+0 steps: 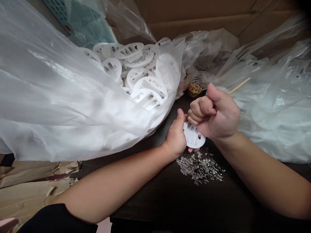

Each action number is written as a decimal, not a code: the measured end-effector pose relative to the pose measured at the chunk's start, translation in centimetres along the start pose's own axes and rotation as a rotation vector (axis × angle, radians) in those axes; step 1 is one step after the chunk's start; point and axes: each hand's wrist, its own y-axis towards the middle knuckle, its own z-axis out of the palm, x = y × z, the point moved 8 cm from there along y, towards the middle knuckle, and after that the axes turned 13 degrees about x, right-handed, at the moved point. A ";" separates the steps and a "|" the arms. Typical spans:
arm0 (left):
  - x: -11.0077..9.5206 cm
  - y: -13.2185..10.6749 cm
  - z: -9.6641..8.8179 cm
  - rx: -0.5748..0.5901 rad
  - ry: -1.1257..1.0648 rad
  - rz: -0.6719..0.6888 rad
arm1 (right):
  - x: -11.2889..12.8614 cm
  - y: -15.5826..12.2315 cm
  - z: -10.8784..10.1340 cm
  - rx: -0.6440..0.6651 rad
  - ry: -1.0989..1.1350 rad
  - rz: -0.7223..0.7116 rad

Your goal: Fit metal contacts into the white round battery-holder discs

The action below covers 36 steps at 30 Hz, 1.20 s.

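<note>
bare left forearm (109, 191) lay below a clear plastic bag (60, 97) holding white slotted discs (136, 71); the left hand (175, 137) gripped one more disc (194, 136), face up and tilted, between thumb and fingers, its edge touching the clenched right hand (213, 113), just beyond loose metal clips (199, 168) on the dark worktop (170, 197).

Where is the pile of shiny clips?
In the head view, the clips lie on the dark tabletop, just below the white plastic disc in the left hand.
</note>
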 end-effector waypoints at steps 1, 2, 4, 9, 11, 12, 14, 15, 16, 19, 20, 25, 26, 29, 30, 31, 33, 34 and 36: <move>0.0 0.0 0.0 -0.007 0.008 -0.001 | -0.1 0.0 0.0 -0.002 -0.010 0.003; 0.0 0.0 0.0 -0.013 0.014 0.000 | -0.1 0.1 0.0 -0.006 -0.021 0.009; -0.1 0.0 0.0 -0.016 0.015 0.006 | 0.0 0.2 0.0 -0.028 -0.037 0.015; -0.5 0.7 0.6 0.004 -0.019 0.070 | 2.4 0.7 -0.4 -0.150 -0.057 -0.057; -0.7 1.1 0.8 0.003 -0.035 0.098 | 3.5 0.8 -0.5 -0.168 -0.089 -0.109; -0.7 1.2 0.9 -0.001 -0.039 0.103 | 3.8 0.8 -0.5 -0.162 -0.108 -0.119; -0.6 1.5 0.9 -0.016 -0.018 0.090 | 3.7 0.7 -0.7 -0.134 -0.125 -0.104; -0.6 1.5 0.8 -0.027 0.001 0.078 | 3.5 0.6 -0.9 -0.121 -0.115 -0.094; -0.5 1.6 0.8 -0.037 0.018 0.066 | 3.2 0.4 -1.2 -0.113 -0.095 -0.091; -0.4 1.5 0.6 -0.051 0.019 0.050 | 2.2 0.0 -2.0 -0.113 -0.015 -0.089; -0.4 1.5 0.6 -0.052 0.014 0.041 | 2.0 -0.1 -2.1 -0.110 0.003 -0.083; -0.2 1.3 0.4 -0.093 0.052 -0.012 | 1.5 -0.2 -1.9 -0.088 0.013 -0.066; -0.2 1.3 0.4 -0.096 0.062 -0.013 | 1.5 -0.2 -1.8 -0.095 0.007 -0.074; -0.3 1.3 0.4 -0.096 0.082 -0.003 | 1.5 -0.2 -1.7 -0.122 0.003 -0.103; -0.3 1.3 0.4 -0.097 0.087 0.003 | 1.4 -0.1 -1.6 -0.118 0.004 -0.107; -0.3 1.3 0.3 -0.100 0.092 0.008 | 1.3 -0.1 -1.6 -0.107 0.005 -0.106; -0.3 1.3 0.2 -0.104 0.096 0.014 | 1.3 0.0 -1.6 -0.081 0.005 -0.102; -0.3 1.3 0.1 -0.106 0.096 0.016 | 1.3 -0.1 -1.7 -0.073 0.006 -0.106; -0.2 1.4 0.1 -0.104 0.098 0.025 | 1.4 -0.2 -1.9 -0.079 0.011 -0.118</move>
